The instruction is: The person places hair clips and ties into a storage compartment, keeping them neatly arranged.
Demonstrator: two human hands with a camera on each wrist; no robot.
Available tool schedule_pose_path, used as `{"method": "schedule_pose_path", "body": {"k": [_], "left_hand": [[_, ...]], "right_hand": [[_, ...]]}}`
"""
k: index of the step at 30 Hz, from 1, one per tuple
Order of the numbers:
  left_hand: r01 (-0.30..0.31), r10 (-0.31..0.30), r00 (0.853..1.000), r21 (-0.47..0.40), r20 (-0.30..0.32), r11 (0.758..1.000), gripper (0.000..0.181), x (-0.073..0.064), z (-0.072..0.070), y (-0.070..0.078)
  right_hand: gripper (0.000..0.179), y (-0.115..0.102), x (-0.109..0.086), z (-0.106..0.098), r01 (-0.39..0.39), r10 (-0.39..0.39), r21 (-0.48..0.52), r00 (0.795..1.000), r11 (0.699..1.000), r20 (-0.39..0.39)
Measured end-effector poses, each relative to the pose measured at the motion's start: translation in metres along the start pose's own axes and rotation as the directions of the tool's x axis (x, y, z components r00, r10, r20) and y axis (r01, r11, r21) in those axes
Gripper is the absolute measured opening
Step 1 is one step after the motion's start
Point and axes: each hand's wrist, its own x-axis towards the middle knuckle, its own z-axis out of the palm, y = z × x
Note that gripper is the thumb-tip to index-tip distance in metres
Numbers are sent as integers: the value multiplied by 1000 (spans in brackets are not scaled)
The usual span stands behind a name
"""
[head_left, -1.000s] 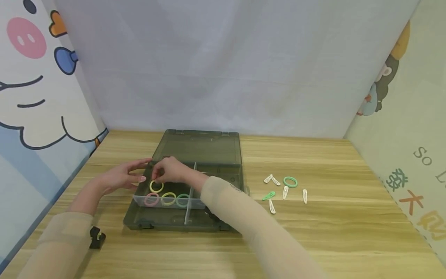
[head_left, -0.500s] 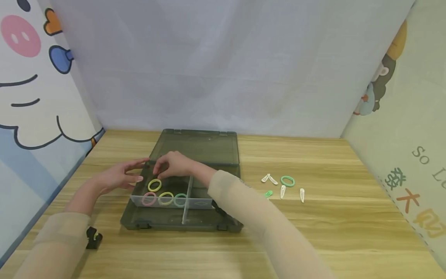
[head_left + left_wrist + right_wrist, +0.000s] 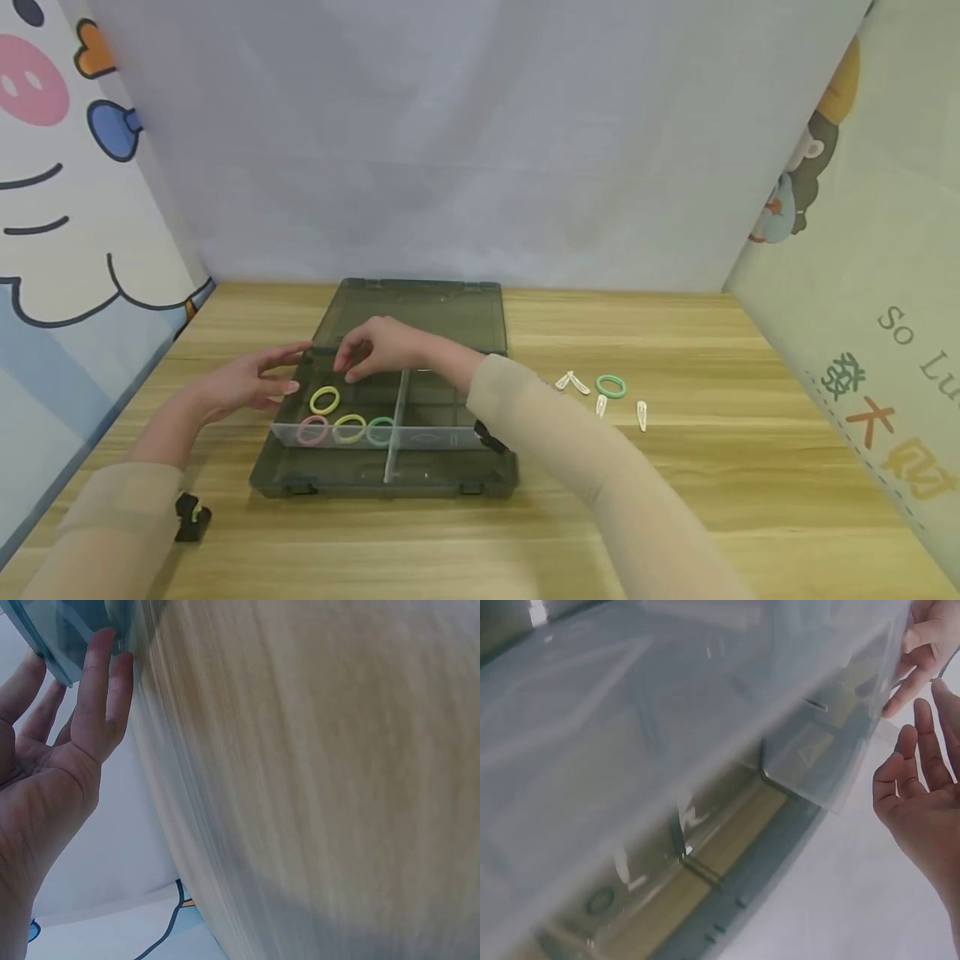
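Observation:
A grey see-through organizer box [image 3: 341,485] lies with its lid [image 3: 412,312] folded back, a clear divided tray [image 3: 442,437] set over its base. In the tray's left compartment are a yellow hair tie [image 3: 325,400], a pink hair tie [image 3: 312,430], a second yellow one and a green one near the front wall. My left hand [image 3: 232,390] rests its spread, mostly straight fingertips against the tray's left side; the left wrist view shows thumb and fingers at a corner. Above the left compartment, my right hand [image 3: 386,344] hovers with loosely bent fingers and nothing between them.
Right of the box lie a green hair tie [image 3: 611,386] and several white snap clips, one of them [image 3: 641,416] farthest right. My right sleeve [image 3: 555,425] crosses over the box's right side. A white cloth wall [image 3: 480,150] stands behind the table.
My right hand has let go of the yellow hair tie, which now lies in the left compartment, and has lifted back from it. The left hand stays at the tray's side.

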Motion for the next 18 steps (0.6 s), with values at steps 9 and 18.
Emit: {"method": "schedule_pose_path", "body": {"k": [9, 18], "left_hand": [[3, -3, 1000, 29, -12, 1000, 76, 2, 0, -2], [-14, 14, 1000, 43, -16, 999, 77, 1, 2, -1]], "right_hand": [[18, -4, -22, -16, 23, -23, -80, 1000, 997, 8], [16, -9, -52, -35, 20, -20, -69, 1000, 997, 13]]}}
